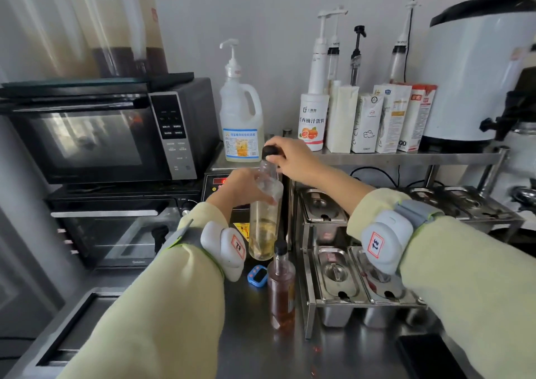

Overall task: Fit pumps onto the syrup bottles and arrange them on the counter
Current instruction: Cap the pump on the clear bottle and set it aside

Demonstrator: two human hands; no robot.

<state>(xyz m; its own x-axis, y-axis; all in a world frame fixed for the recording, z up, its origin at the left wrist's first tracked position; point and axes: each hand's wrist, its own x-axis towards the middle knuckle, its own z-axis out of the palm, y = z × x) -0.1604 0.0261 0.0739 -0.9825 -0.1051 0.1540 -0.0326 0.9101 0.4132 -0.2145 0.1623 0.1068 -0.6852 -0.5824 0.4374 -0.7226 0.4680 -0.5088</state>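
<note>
Two hands on one clear syrup bottle (pixel 265 213) at frame centre: left hand (pixel 242 188) wrapped round its body, right hand (pixel 290 156) gripping its black cap (pixel 269 150). Just below, a capped reddish bottle (pixel 280 288).

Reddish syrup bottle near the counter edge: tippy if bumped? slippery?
The reddish syrup bottle looks tall and narrow, so probably tippy under a sideways nudge. It seems mostly full, so likely heavy for its size. The smooth clear wall may be slick.
</note>
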